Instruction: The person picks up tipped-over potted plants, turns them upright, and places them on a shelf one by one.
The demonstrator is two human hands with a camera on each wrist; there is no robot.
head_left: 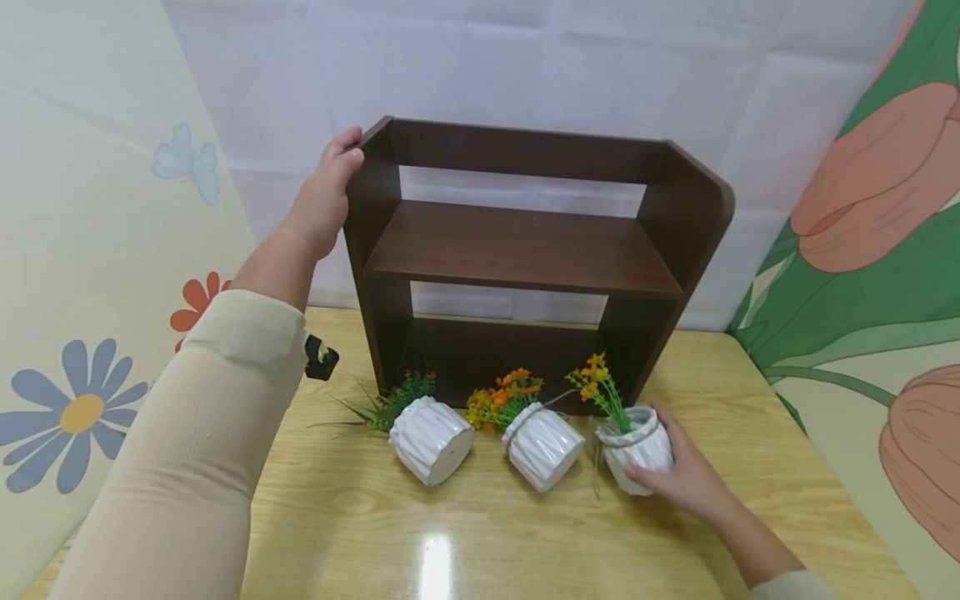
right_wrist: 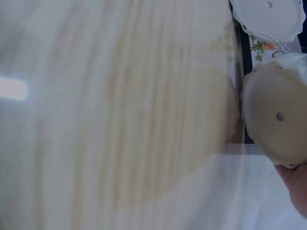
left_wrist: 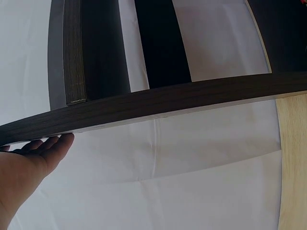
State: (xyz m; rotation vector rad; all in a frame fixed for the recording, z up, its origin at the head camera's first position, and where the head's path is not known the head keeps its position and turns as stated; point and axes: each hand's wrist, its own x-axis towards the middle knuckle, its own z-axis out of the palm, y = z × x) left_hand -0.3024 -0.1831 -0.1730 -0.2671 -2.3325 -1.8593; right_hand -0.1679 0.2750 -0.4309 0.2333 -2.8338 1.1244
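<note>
My left hand (head_left: pixel 326 192) touches the upper left side of a dark brown two-tier shelf (head_left: pixel 525 242). In the left wrist view, the left fingers (left_wrist: pixel 57 151) lie against the outer face of its side panel (left_wrist: pixel 158 105). My right hand (head_left: pixel 682 467) grips a white ribbed flowerpot (head_left: pixel 637 454) with yellow flowers (head_left: pixel 592 379), thumb in front and fingers around the right side. This pot is tilted back, and twine circles its rim. The right wrist view shows the held flowerpot's underside (right_wrist: pixel 273 129) with a small hole, above the right hand (right_wrist: pixel 297 189).
Two more white flowerpots lie tipped before the shelf: one with orange flowers (head_left: pixel 543 446), one with red-dotted greenery (head_left: pixel 431 442). The wooden table (head_left: pixel 360 525) holds everything. A white cloth (head_left: pixel 487 58) hangs behind; flower-printed panels (head_left: pixel 847 333) flank both sides.
</note>
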